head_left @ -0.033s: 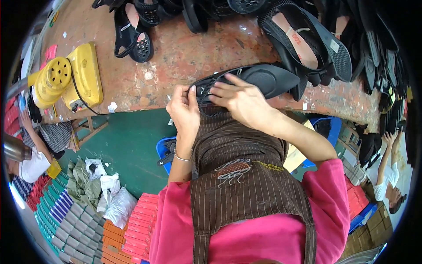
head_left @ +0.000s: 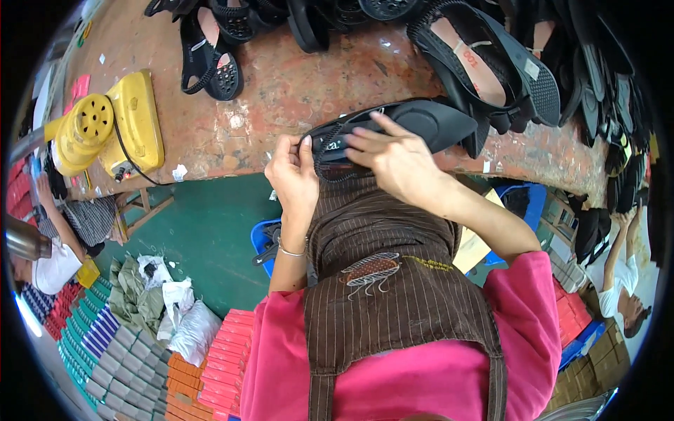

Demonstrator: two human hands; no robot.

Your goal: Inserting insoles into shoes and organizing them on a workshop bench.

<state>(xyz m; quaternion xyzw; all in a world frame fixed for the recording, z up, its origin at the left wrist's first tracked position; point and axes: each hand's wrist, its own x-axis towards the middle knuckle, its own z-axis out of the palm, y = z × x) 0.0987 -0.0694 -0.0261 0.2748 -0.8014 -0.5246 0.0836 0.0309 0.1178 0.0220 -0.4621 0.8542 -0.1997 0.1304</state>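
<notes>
A black pointed flat shoe (head_left: 421, 121) lies on its side at the near edge of the worn reddish workbench (head_left: 295, 84). My left hand (head_left: 293, 175) pinches the shoe's heel end between thumb and fingers. My right hand (head_left: 393, 158) lies over the shoe's opening, fingers spread across its inside and pressing on the insole. A thin bracelet circles my left wrist. A brown striped apron covers my pink top below the hands.
A yellow heat-gun-like tool (head_left: 105, 130) with a black cord sits at the bench's left. Black sandals (head_left: 210, 59) and several more black shoes (head_left: 491, 63) crowd the far and right side. Stacked coloured boxes (head_left: 105, 351) cover the green floor. Other people sit at left (head_left: 49, 259) and right (head_left: 621, 281).
</notes>
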